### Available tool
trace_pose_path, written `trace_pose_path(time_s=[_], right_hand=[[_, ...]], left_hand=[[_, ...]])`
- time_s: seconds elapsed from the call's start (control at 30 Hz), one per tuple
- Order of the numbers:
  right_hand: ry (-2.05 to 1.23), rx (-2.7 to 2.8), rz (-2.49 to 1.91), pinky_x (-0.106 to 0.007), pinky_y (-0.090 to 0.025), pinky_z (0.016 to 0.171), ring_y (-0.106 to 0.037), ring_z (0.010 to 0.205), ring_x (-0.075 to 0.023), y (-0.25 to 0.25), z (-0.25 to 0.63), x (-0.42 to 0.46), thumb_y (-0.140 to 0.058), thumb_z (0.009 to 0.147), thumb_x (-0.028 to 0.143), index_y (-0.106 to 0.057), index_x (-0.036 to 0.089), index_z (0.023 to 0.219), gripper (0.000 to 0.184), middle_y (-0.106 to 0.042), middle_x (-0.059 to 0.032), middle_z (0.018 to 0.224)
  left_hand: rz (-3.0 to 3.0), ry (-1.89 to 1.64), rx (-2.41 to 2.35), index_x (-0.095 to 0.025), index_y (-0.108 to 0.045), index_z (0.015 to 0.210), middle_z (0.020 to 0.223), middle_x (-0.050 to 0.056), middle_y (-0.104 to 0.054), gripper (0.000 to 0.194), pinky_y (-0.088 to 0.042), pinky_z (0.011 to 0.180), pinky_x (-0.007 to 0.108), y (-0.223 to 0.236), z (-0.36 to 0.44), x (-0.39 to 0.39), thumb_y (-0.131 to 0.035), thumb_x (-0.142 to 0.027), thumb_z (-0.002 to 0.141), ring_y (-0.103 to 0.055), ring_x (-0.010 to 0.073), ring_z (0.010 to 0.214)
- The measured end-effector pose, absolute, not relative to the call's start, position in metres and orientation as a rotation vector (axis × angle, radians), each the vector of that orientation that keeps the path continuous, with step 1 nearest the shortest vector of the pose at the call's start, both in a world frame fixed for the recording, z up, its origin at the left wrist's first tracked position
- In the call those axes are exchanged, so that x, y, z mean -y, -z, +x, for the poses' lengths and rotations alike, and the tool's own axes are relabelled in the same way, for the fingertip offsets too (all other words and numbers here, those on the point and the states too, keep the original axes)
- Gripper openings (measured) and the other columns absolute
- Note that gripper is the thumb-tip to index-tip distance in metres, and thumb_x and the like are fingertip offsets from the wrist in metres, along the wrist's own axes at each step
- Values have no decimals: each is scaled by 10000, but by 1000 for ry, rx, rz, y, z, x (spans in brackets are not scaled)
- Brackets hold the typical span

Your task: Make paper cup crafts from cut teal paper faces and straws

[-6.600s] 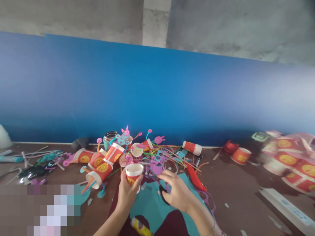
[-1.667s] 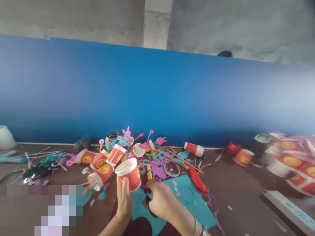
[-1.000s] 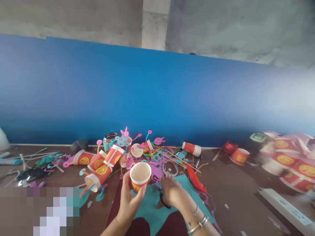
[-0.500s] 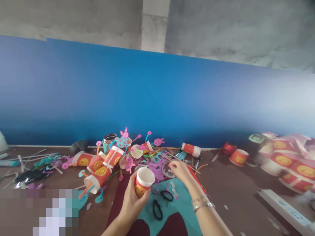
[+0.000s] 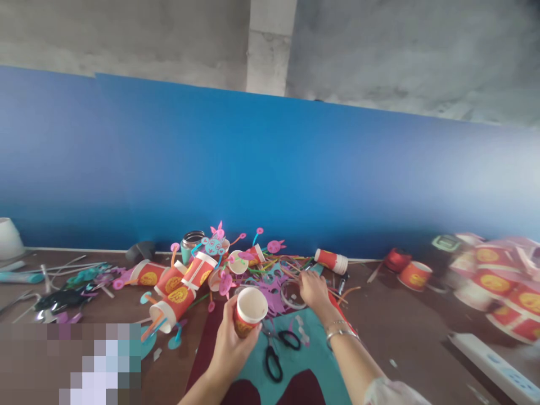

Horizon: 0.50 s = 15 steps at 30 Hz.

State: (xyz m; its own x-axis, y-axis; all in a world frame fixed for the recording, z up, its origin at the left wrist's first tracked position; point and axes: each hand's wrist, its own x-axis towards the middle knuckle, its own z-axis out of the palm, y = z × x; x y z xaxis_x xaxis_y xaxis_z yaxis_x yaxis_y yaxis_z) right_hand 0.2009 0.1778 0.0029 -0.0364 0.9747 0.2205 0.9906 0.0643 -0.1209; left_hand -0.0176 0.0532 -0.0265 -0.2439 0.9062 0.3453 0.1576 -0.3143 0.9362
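My left hand (image 5: pixel 231 350) is wrapped round a red-and-white paper cup (image 5: pixel 251 305), its open mouth tipped up towards me. My right hand (image 5: pixel 314 290) reaches into a heap of thin coloured strips and sticks (image 5: pixel 291 270). Its fingers are bent downward, with the tips hidden, so what they hold does not show. Between my arms, black-handled scissors (image 5: pixel 270 350) lie on a teal sheet (image 5: pixel 320 349). Purple cut-out scraps (image 5: pixel 272 297) and a roll of clear tape (image 5: pixel 291 301) lie just beyond the scissors.
Several decorated paper cups (image 5: pixel 179 298) with straw limbs are piled left of centre, before an open flask (image 5: pixel 192 241). Stacked cups (image 5: pixel 331 260) lie behind my right hand. A power strip (image 5: pixel 493 365) and more cups (image 5: pixel 493 281) are at the right. A blue partition (image 5: pixel 270 180) stands behind.
My right hand has let go of the scissors, leaving them on the teal sheet, and has moved forward to the strips. My left hand keeps the cup, turned more upright than 1.7 seconds ago.
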Motion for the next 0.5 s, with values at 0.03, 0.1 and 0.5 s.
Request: trace_pose_path(time_s=[0.03, 0.1, 0.5], right_hand=[[100, 2097, -1984, -361, -350, 819, -576, 947, -262, -5, 202, -175, -433, 848, 112, -628, 115, 940, 216, -666, -145, 925], [112, 2072, -1964, -353, -360, 799, -598, 887, -247, -12, 205, -169, -390, 875, 129, -598, 123, 971, 230, -674, -126, 872], [-844, 2216, -1420, -263, -454, 661, -625, 718, -191, -76, 222, -104, -525, 805, 341, -726, 180, 923, 283, -711, -44, 771]], left_hand=[[1382, -1631, -1322, -194, -466, 1148, 1060, 87, -632, 538, -474, 856, 356, 25, -17, -53, -689, -287, 667, -618, 236, 958], [1306, -1664, -1310, -186, -478, 1131, 1026, 89, -643, 525, -479, 848, 365, 23, -17, -54, -696, -300, 667, -622, 240, 941], [1030, -1766, -1091, -192, -449, 1075, 1068, 86, -614, 399, -478, 828, 317, 30, -20, -61, -617, -394, 776, -610, 210, 952]])
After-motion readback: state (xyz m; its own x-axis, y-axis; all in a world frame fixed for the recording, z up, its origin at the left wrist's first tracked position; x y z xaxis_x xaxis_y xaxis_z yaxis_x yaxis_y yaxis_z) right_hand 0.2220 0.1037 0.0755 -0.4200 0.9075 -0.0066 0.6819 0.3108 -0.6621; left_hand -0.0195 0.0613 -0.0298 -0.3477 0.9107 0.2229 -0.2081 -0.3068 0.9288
